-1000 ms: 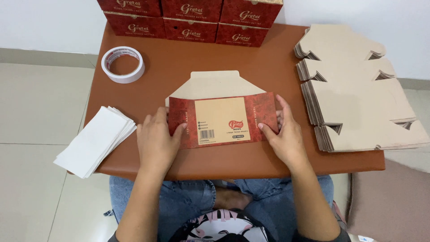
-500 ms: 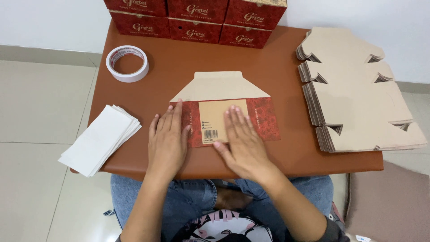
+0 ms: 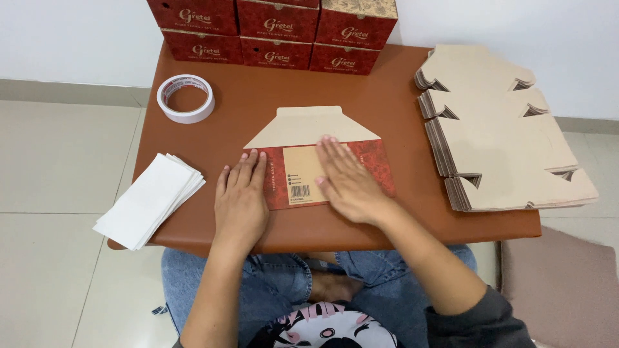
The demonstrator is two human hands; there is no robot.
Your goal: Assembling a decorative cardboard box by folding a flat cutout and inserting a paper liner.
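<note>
A flattened red and tan cardboard box (image 3: 303, 158) lies on the brown table (image 3: 258, 103), its tan flap pointing away from me. My left hand (image 3: 240, 200) rests flat on the box's left red edge, fingers together. My right hand (image 3: 347, 180) presses flat on the middle and right of the folded box, fingers spread slightly. Neither hand grips anything.
A roll of white tape (image 3: 186, 98) sits at the table's far left. A stack of white paper sheets (image 3: 149, 198) overhangs the left edge. Stacks of flat tan box blanks (image 3: 503, 135) fill the right side. Several assembled red boxes (image 3: 271, 29) line the back edge.
My right hand slid from the box's right edge to its middle, pressing the folded side panels flat. My left hand stayed at the left edge.
</note>
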